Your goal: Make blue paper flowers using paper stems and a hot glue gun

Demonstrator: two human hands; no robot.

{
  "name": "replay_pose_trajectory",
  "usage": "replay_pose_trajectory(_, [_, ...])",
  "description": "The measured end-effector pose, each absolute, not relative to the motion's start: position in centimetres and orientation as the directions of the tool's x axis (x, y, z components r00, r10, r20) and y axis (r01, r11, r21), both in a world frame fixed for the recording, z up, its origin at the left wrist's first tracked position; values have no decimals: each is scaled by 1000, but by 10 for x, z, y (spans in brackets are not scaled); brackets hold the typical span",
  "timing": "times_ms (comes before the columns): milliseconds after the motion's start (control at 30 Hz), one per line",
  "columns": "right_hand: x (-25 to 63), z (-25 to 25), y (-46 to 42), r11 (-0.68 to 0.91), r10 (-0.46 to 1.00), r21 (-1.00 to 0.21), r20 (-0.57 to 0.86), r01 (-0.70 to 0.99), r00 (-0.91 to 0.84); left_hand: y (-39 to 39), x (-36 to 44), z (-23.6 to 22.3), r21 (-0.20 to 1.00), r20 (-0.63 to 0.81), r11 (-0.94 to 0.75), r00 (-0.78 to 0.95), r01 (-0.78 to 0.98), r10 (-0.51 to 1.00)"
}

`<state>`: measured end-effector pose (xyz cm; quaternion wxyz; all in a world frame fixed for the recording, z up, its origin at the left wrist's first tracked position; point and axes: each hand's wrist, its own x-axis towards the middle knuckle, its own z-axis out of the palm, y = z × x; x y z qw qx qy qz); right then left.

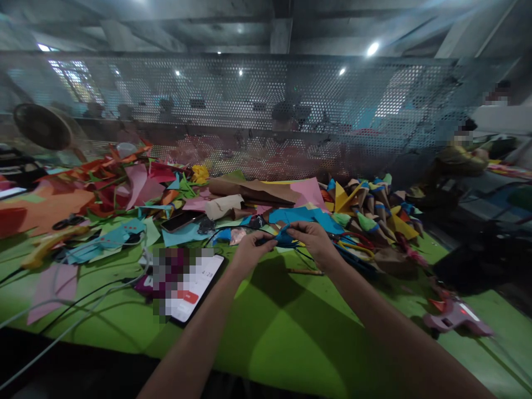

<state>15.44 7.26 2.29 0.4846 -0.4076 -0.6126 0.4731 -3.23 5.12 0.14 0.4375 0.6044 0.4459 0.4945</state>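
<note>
Between left hand (251,250) and right hand (315,240), I am viewing: one small blue paper piece (285,237), fingers clamping its opposite sides, presumably steadying it; left of those fingers, one lit smartphone (203,287) is lying face-up, likely for reading.

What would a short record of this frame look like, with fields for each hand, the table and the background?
Left hand: fingertips at a small blue piece; exact grip unclear
Right hand: pinching that piece between thumb and fingers
Surface: green tabletop
Left of hands: phone, screen lit
Beyond hands: brown paper among coloured pieces
Background: perforated screen; fan at left
</note>
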Motion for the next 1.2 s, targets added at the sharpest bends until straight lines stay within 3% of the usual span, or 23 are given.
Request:
replay_pose_trajectory(267, [153,22,71,207,973,-975,197,77,-123,51,-31,1,960,244,-255,100,113,965])
replay_pose_trajectory(600, [152,21,73,211,968,-975,200,63,-150,52,-31,-1,973,195,-204,92,105,976])
replay_pose_trajectory(933, [157,14,75,144,972,-990,140,9,-190,58,-37,-2,989,117,-122,-59,-78,991])
replay_pose_trajectory(1200, [150,6,74,191,948,-980,197,-47,-251,53,-35,-2,980,36,-22,68,-200,997])
